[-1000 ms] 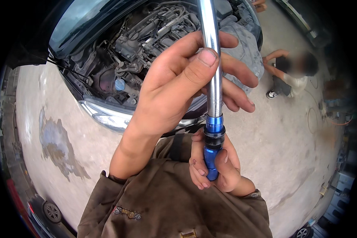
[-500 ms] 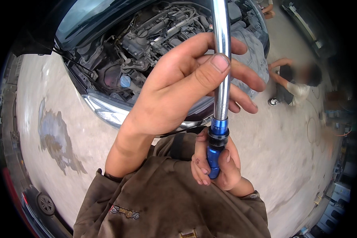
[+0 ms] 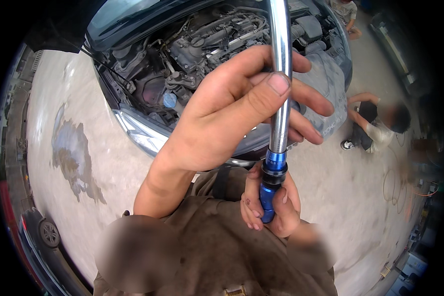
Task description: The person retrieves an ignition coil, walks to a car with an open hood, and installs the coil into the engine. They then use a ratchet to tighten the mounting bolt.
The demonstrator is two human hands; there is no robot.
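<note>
A torque wrench (image 3: 280, 123) stands nearly upright before me, its long chrome tube running out past the top edge. Fine scale marks show low on the tube, above a blue handle with a black ring. My left hand (image 3: 217, 116) pinches the tube, thumb in front and fingers loosely behind it. Lower down, my right hand (image 3: 283, 209) is wrapped round the blue handle, palm side toward me. The wrench's head is out of view.
Beyond my hands is a car's open engine bay (image 3: 217, 42), with a headlight (image 3: 140, 130) at its near left corner. A person (image 3: 375, 121) crouches at the right, another (image 3: 348, 15) farther back. A wet patch (image 3: 76, 153) marks the concrete; a dark car (image 3: 47, 241) stands lower left.
The view has shifted, so the car and the crouching person appear a little farther right and lower. Both hands keep their hold on the torque wrench, almost unmoved.
</note>
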